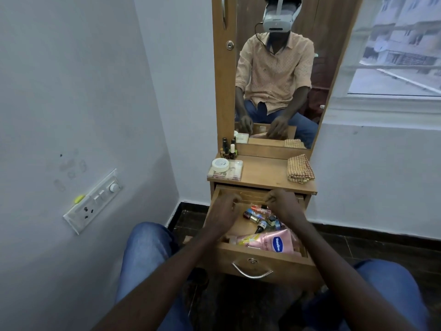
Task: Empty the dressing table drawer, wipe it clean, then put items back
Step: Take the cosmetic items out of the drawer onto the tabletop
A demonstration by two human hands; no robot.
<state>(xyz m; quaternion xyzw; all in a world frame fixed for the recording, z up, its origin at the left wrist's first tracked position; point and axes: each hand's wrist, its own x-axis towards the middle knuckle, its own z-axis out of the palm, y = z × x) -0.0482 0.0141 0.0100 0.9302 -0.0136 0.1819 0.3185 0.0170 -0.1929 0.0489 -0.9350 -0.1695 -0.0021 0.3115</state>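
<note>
I've got both hands over the open drawer (pixel 290 265), left hand (pixel 223 212) and right hand (pixel 285 204) with fingers curled in, can't tell if they're holding anything. The small bottles (pixel 253 216) lie loose behind the pink tube (pixel 267 242), so a careless grab could send them rolling.

home bedroom corner. wooden dressing table (pixel 262 174) with tall mirror (pixel 279 75) stands against white painted wall (pixel 83 91); wall switchboard (pixel 91 201) at left, window (pixel 393 48) showing apartment blocks at right, cosmetics in its open drawer (pixel 265 254).
</note>
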